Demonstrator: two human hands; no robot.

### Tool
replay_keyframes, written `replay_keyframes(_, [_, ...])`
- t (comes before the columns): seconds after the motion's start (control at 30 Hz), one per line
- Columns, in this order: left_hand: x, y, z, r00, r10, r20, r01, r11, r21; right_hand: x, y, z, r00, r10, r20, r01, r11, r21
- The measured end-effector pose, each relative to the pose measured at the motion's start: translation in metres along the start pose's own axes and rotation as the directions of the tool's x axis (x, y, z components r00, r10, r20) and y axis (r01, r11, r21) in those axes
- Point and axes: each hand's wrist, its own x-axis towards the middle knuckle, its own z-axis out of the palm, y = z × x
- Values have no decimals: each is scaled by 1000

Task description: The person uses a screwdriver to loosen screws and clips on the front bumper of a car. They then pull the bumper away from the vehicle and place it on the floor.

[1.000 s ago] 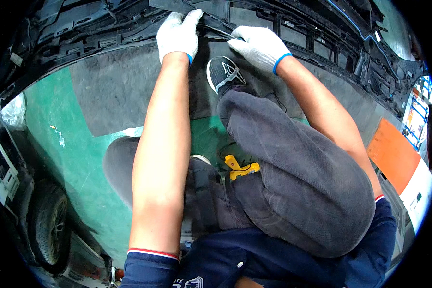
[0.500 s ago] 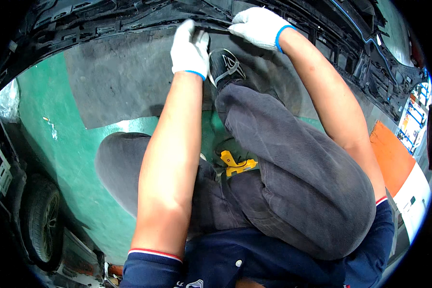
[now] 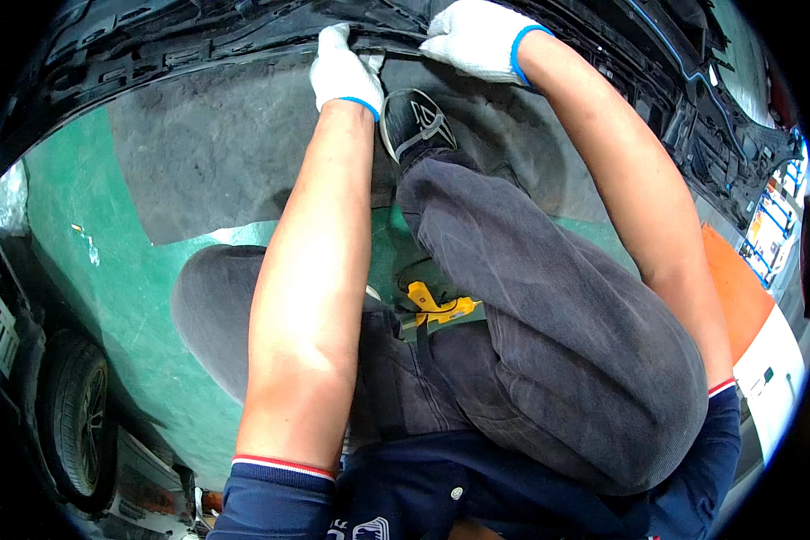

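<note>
My left hand has its fingers curled at the near edge of the black plastic car part, which spans the far side of the grey mat; my right hand is narrowed at that edge. I can't tell whether either grips anything. If I pressed unevenly, thin plastic might crack, or my glove might snag on its ribs. The mat lies on the green floor. Beyond its near edge sits a yellow tool; a wheel stands far left.
</note>
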Motion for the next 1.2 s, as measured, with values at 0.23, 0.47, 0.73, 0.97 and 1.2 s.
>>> replay_keyframes(0.23, [-13, -6, 6, 963, -202, 179, 221, 971, -94, -2, 0, -4, 999, 4, 37, -6, 999, 52])
replay_keyframes(0.47, [-14, -7, 8, 980, -144, 135, 148, 989, -17, -2, 0, -1, 999, 17, 42, -19, 998, 53])
replay_keyframes(0.73, [-19, -14, 22, 993, 71, -95, -80, 992, -97, -5, -1, 3, 998, 52, 19, -53, 996, 65])
replay_keyframes(0.97, [-21, -14, 21, 995, 89, -50, -89, 996, 16, -8, -5, 3, 998, 64, 12, -65, 994, 85])
replay_keyframes(1.2, [-19, -10, 17, 997, 54, 53, -54, 999, 5, -37, -23, 25, 976, 119, -184, -68, 963, 262])
